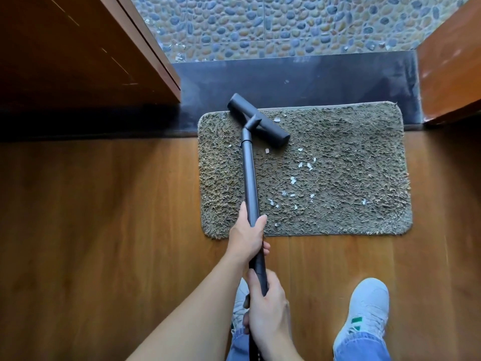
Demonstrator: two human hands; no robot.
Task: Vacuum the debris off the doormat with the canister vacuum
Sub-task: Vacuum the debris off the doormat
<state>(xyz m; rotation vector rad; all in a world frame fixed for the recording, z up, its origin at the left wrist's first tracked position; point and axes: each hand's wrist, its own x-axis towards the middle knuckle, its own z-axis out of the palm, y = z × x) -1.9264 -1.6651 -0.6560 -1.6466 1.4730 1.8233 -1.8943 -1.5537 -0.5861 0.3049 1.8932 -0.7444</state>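
A shaggy olive-grey doormat lies on the wooden floor before a dark threshold. Several white scraps of debris are scattered over its middle and lower part. The dark grey vacuum wand slants up from my hands to a T-shaped floor head, which rests at an angle on the mat's far left corner. My left hand grips the wand near the mat's front edge. My right hand grips it lower down, close to my body. The canister is out of view.
A wooden door panel stands at the left and another at the right. Beyond the dark threshold strip lies a pebbled floor with a few white scraps. My white shoes stand on the wooden floor.
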